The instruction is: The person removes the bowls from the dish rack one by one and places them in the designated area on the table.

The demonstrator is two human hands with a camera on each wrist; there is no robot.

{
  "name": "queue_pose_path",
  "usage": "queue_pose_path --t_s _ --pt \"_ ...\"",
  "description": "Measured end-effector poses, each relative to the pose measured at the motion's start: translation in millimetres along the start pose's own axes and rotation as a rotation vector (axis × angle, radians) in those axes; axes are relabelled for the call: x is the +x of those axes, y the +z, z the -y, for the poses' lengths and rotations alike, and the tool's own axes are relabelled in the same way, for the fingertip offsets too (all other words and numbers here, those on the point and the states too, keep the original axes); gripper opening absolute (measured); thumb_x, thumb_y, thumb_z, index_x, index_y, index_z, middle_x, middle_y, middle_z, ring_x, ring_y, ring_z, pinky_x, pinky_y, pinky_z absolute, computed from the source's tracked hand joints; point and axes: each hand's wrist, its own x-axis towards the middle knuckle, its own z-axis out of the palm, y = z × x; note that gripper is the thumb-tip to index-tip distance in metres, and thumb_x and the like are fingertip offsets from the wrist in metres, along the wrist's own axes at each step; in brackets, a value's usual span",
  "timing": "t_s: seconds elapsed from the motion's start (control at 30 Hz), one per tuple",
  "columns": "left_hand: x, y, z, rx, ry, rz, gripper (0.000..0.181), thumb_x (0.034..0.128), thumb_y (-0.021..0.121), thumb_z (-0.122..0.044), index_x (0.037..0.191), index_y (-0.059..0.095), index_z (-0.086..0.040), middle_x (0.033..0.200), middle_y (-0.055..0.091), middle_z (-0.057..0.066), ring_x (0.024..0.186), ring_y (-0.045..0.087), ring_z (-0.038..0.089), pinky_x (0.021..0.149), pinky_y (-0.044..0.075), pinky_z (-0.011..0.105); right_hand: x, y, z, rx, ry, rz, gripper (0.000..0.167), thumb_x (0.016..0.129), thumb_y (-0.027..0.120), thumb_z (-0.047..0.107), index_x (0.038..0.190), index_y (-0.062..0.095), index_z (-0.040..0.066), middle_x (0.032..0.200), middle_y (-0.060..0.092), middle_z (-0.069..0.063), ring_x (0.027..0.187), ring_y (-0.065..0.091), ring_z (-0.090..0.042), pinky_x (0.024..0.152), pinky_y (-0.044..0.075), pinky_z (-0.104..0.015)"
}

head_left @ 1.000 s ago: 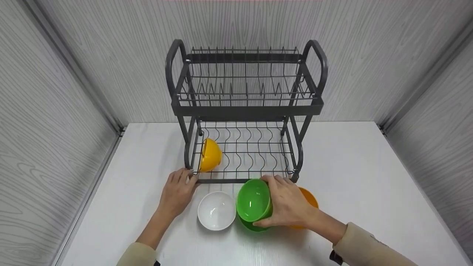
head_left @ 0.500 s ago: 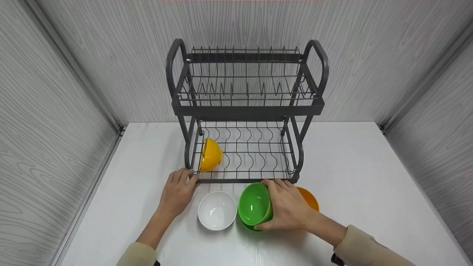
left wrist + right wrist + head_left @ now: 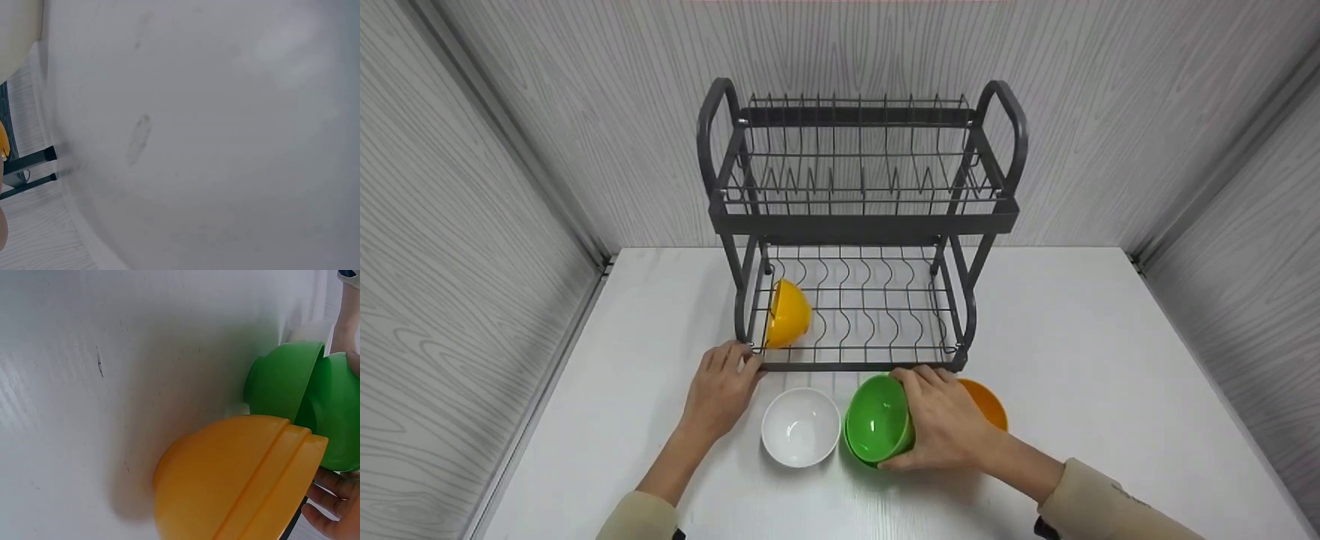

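Observation:
My right hand holds a green bowl by its right side, thumb near the front and fingers at the back. Tilted with its opening to the left, that bowl sits partly inside a second green bowl, of which the head view shows only a thin edge. My left hand rests on the front left corner of a dark two-tier dish rack. A yellow bowl stands on its side on the lower tier at the left. Between my hands is a white bowl.
Right of the green bowls stand nested orange bowls, partly behind my right hand in the head view. The rack's upper tier has upright wire dividers. Grey wood-grain panels enclose the white table at back and sides.
My right hand has lowered the green bowl slightly toward the table front, down into the other green bowl. The left hand has stayed on the rack corner.

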Motion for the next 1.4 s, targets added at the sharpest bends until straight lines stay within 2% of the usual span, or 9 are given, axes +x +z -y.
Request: queue_pose_path --t_s 0.27,0.67,0.93,1.17,1.4 --pt "-1.1 -1.6 0.2 -0.004 -0.005 0.024 0.027 0.0901 0.082 -0.022 0.109 0.069 -0.009 0.11 0.06 0.009 0.116 0.056 0.028 0.098 0.056 0.042 -0.9 2.7 -0.4 -0.004 -0.004 -0.004 0.117 0.057 0.083 0.083 0.141 0.043 0.012 0.126 0.067 -0.003 0.117 0.063 -0.024 0.101 0.056 -0.048" --pt "-3.8 -4.9 -1.2 0.001 0.023 0.018 0.031 0.0904 0.082 -0.023 0.114 0.068 -0.009 0.112 0.063 0.011 0.118 0.058 0.03 0.099 0.057 0.042 -2.7 2.4 -2.7 -0.019 -0.01 0.013 0.111 0.058 0.081 0.085 0.138 0.045 0.015 0.12 0.068 -0.002 0.114 0.063 -0.022 0.101 0.056 -0.046" --pt "-3.7 -4.7 -0.4 -0.005 0.025 0.009 0.028 0.0904 0.082 -0.02 0.112 0.069 -0.008 0.11 0.065 0.012 0.115 0.061 0.031 0.098 0.057 0.043 -5.1 1.6 -4.5 -0.086 -0.045 -0.005 0.081 0.068 0.078 0.082 0.117 0.063 0.019 0.121 0.066 -0.002 0.118 0.062 -0.024 0.102 0.057 -0.048" --pt "-4.2 -5.5 -0.8 0.014 0.021 0.009 0.029 0.0906 0.081 -0.021 0.113 0.067 -0.008 0.11 0.064 0.01 0.115 0.06 0.029 0.099 0.057 0.042 -8.5 3.6 -7.0 -0.105 -0.074 -0.059 0.072 0.067 0.08 0.08 0.105 0.065 0.02 0.119 0.066 -0.002 0.116 0.062 -0.025 0.1 0.057 -0.048" --pt "-4.6 -4.1 -1.4 0.009 0.016 0.011 0.03 0.0912 0.081 -0.022 0.114 0.068 -0.008 0.111 0.065 0.011 0.117 0.06 0.03 0.098 0.057 0.042 -12.2 4.3 -7.8 -0.146 -0.122 -0.109 0.066 0.068 0.082 0.076 0.102 0.065 0.022 0.12 0.065 -0.002 0.117 0.062 -0.026 0.1 0.057 -0.047"
